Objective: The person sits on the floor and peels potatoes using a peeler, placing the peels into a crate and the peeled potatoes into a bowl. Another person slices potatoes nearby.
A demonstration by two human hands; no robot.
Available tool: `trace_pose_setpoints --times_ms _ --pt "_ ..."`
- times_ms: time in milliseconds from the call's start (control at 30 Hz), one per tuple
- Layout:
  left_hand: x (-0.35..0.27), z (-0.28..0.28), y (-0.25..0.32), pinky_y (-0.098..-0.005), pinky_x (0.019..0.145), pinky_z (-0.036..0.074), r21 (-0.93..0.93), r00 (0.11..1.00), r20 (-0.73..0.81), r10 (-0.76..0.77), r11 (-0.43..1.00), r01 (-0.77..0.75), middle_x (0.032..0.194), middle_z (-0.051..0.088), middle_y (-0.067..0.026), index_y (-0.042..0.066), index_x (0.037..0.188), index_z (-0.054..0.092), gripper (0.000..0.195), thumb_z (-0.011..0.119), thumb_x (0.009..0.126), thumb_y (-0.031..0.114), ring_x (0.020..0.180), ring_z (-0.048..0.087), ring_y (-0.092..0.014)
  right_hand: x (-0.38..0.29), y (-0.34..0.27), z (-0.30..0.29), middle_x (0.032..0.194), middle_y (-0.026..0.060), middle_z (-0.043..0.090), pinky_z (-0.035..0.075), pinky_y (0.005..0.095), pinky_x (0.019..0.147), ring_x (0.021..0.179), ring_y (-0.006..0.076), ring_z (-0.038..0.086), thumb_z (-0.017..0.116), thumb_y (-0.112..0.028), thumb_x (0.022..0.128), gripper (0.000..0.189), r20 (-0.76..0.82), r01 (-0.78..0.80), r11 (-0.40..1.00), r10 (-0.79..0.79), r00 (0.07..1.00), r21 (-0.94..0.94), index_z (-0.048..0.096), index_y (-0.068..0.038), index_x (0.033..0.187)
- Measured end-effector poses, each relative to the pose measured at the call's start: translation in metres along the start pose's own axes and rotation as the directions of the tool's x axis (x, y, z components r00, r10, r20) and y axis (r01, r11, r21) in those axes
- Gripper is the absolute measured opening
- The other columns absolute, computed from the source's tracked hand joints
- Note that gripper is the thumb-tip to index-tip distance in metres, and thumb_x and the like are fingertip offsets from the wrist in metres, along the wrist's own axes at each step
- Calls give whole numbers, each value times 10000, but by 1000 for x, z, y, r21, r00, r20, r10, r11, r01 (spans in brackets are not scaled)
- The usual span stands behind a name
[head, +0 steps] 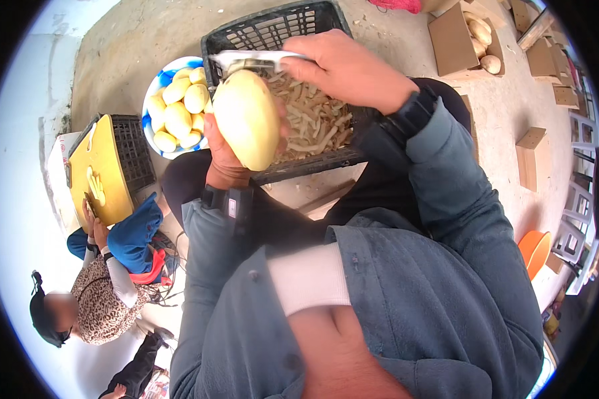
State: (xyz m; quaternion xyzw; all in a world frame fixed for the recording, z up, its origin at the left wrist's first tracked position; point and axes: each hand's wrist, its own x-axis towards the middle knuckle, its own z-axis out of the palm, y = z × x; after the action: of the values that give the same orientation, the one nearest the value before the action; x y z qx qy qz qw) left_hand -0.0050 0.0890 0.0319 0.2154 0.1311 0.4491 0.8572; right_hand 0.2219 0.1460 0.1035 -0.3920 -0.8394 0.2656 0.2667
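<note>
My left hand [225, 154] grips a large peeled potato [247, 119], pale yellow and smooth, with a small dark spot near its upper end. In my right hand [347, 70] is a white-handled peeler [259, 56], blurred, its head just above the potato's top end. I cannot tell whether the blade touches the potato. Below both hands stands a black plastic crate [304, 172] with potato peelings [319, 117] heaped inside. Left of the crate, a blue-and-white basin [149, 127] holds several peeled potatoes [178, 119].
At the left, another person [112, 294] works with both hands over a yellow cutting board [100, 159] bearing cut strips, beside a second black crate [136, 149]. A cardboard box [451, 45] of unpeeled potatoes stands upper right. An orange tub [534, 252] and plastic stools [569, 244] are farther right.
</note>
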Motion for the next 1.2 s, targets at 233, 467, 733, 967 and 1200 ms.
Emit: trace_pose_setpoints --times_ms 233,467,733,967,1200 --pt "-6 7 -8 -339 550 505 -27 993 -96 63 997 -66 1022 559 -150 93 1350 430 1075 585 622 869 764 599 -261 4 -2 2 691 149 526 428 351 619 634 262 493 538 -258 971 268 -54 -76 991 82 995 115 584 4 934" --pt "2 10 3 -340 447 457 -160 997 -22 71 984 -74 1015 539 -174 77 1331 440 1009 427 725 884 727 591 -269 6 -14 10 694 153 577 445 371 621 614 207 519 550 -277 954 298 -30 -68 901 89 996 428 618 13 943" --pt "3 3 2 -302 434 415 -196 992 -119 50 978 -73 983 546 -155 100 1283 496 989 370 725 906 753 566 -260 3 -29 12 782 123 677 514 322 675 730 194 673 562 -202 959 238 20 43 860 -62 998 508 614 30 948" --pt "7 9 -3 -309 447 438 -167 995 86 59 985 -44 866 562 -147 87 1292 478 1010 391 713 910 639 569 -230 9 -4 19 759 210 597 463 422 628 702 400 576 555 -262 934 278 -160 -43 996 55 986 76 606 10 917" --pt "5 1 -1 -462 809 552 5 996 -65 68 998 -68 1184 596 -216 49 1373 427 901 433 827 766 963 650 -363 10 -10 10 760 216 579 437 438 639 727 402 570 567 -281 933 302 -146 -88 973 121 982 214 612 17 914"
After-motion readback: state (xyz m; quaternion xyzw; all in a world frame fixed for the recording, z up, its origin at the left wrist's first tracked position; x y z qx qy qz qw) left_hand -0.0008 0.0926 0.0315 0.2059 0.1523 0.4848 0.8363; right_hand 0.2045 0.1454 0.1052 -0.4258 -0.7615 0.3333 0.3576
